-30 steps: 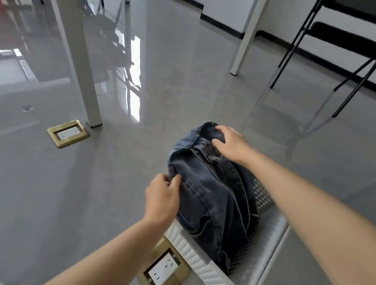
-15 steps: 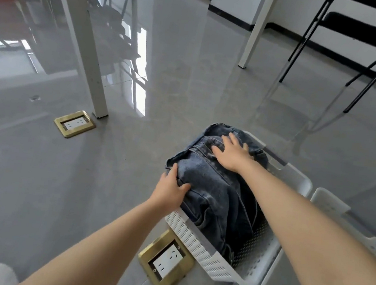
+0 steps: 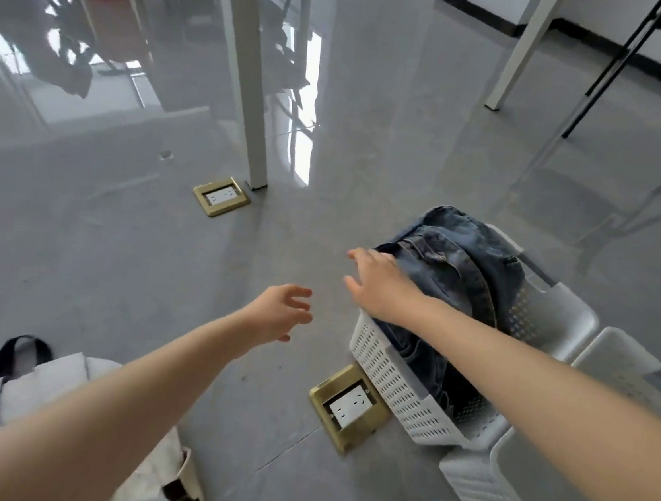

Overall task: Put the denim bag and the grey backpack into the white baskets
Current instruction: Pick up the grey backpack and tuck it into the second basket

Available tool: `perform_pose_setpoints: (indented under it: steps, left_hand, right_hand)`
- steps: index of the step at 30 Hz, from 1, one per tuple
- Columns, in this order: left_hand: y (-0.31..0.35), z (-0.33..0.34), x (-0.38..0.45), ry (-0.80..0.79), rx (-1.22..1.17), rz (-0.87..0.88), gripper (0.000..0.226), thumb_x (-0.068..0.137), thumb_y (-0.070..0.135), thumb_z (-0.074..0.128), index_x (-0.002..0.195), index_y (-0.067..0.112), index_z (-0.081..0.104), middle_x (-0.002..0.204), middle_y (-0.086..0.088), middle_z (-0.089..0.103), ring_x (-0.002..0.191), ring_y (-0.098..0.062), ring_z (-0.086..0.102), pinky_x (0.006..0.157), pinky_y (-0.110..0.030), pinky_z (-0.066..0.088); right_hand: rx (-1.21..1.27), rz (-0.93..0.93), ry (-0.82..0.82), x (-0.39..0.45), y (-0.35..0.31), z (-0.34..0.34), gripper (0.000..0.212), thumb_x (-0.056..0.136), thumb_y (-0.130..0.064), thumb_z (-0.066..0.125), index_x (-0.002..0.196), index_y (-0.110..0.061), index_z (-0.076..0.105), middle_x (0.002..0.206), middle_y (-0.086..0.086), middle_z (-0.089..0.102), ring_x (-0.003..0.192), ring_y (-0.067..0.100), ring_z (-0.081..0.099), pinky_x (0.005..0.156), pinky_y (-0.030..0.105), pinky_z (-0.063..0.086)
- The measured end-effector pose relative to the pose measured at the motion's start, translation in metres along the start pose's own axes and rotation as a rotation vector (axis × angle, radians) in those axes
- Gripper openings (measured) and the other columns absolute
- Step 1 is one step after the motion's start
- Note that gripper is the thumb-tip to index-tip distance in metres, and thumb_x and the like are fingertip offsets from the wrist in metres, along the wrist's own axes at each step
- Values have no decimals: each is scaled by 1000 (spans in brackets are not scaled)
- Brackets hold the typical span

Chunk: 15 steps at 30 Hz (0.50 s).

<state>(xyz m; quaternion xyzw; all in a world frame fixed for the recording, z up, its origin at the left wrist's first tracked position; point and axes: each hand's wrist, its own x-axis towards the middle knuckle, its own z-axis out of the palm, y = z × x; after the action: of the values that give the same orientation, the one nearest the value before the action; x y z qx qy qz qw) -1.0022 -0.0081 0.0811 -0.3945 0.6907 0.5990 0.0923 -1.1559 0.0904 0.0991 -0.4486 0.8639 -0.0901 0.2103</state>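
The denim bag lies inside a white perforated basket on the floor at the right. A second white basket stands right behind it, toward the lower right. My right hand hovers over the bag's left edge, fingers spread, holding nothing. To the left of the basket my left hand is in the air with fingers apart, clear of the bag. The pale grey backpack with a black top handle lies on the floor at the lower left, partly under my left forearm.
Two brass floor sockets are set in the grey floor, one beside the basket and one by a white table leg. Another white leg and black folding chair legs stand at the back right.
Both hands have let go of the denim bag, which now rests in the basket. My left hand moved away to the left. The view swung left and the grey backpack came into sight.
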Motion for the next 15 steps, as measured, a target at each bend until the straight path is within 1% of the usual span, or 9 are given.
perform_pose_setpoints:
  steps: [1,3,5,6,7,9,11,13,15]
  left_hand:
    - [-17,-11,-9,6,-4,-29,46,92,7,57,137,15,47,130,-7,57,106,-20,55,87,-37,49]
    - [-57,-36,-25,60,-15,-75,44,91,6,57,134,15,50,126,-9,60,100,-20,56,76,-32,48]
    - [-102,-59,-42,191,-21,-82,48,89,3,58,135,15,48,124,-12,61,92,-23,57,69,-30,48]
    - [-121,-68,-51,270,0,-60,51,88,1,58,136,14,46,123,-14,61,91,-24,58,71,-32,50]
    - [-144,-77,-63,361,27,-41,53,87,0,58,137,14,44,122,-14,62,94,-24,59,76,-35,51]
    - [-180,-90,-88,506,96,-39,54,87,1,58,137,16,43,118,-7,62,107,-22,57,83,-32,47]
    - [-220,-101,-118,631,128,-93,55,86,3,58,137,17,43,118,-3,61,113,-22,55,89,-29,41]
    - [-256,-109,-143,683,154,-198,60,85,8,62,140,15,41,125,-7,57,117,-25,53,94,-33,41]
    - [-292,-113,-165,669,112,-309,70,83,12,68,144,14,35,134,-11,50,121,-28,51,99,-37,41]
  right_hand:
    - [10,-38,-35,-5,-15,8,47,98,-27,45,140,-7,41,142,16,49,134,34,39,110,43,34]
    - [29,-97,-122,-13,-43,31,45,98,-27,46,139,-8,42,140,14,51,132,32,42,108,39,35]
    - [19,-153,-227,-17,-70,61,45,98,-27,45,139,-9,43,140,13,52,132,31,44,105,37,36]
    - [6,-170,-284,-20,-80,76,45,98,-28,45,139,-10,43,139,12,52,132,31,44,105,37,36]
    - [-6,-197,-348,-21,-94,94,45,98,-29,45,139,-10,43,140,12,52,132,31,44,105,36,37]
    - [-19,-230,-462,-23,-117,124,46,98,-30,45,139,-9,43,141,12,52,131,30,46,105,35,38]
    - [-19,-240,-567,-27,-145,155,47,98,-31,46,139,-8,43,139,13,55,127,30,51,101,33,42]
    - [6,-240,-628,-33,-170,179,47,97,-33,48,138,-10,45,136,13,58,123,30,55,97,32,44]
    - [55,-234,-675,-41,-198,202,46,96,-34,50,136,-11,49,135,11,59,122,29,56,96,31,43]
